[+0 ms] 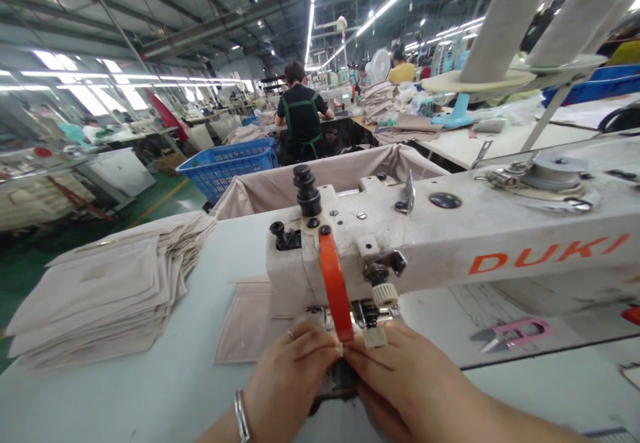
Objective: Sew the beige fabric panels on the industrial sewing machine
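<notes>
My left hand (295, 376) and my right hand (400, 376) meet in front of the white sewing machine (430, 249), just below its needle area. Fingers of both are pinched together, nearly touching, at the lower end of an orange strip (335, 286) on the machine head. A tiny pale bit shows between the fingertips; what they hold is too small and hidden to name. Behind my left hand, a beige fabric piece (243, 326) lies flat on the table, partly under the machine head.
A stack of beige fabric pieces (115, 283) sits at the left. Pink-handled thread snips (515, 335) lie on the right of the machine bed. Behind the machine are a fabric-lined bin (255, 193), a blue basket (227, 163) and a seated person (303, 116). Thread cones (500, 36) stand upper right.
</notes>
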### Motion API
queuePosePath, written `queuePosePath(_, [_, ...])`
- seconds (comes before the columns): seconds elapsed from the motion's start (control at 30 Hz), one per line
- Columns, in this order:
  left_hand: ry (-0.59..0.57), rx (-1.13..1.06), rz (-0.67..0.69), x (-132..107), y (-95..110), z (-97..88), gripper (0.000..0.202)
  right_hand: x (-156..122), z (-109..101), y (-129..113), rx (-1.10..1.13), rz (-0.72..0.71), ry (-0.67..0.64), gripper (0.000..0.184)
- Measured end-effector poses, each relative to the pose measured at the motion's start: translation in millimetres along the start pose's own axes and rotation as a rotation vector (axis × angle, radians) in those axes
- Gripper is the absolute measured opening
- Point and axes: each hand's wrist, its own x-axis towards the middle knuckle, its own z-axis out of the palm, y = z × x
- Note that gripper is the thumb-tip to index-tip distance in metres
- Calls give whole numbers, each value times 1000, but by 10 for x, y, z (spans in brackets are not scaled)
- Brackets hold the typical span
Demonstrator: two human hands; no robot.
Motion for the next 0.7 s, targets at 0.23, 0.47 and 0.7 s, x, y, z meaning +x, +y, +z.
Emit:
queuePosePath(0.23, [-3,13,-103,101,-146,28,34,59,25,14,-39,155,-68,20])
queuePosePath(0.47, [44,41,-132,139,-286,100,32,71,10,-2,-72,198,-73,39])
queuePosePath(0.7, [14,55,-175,83,-349,138,30,90,11,-4,-106,206,-98,39])
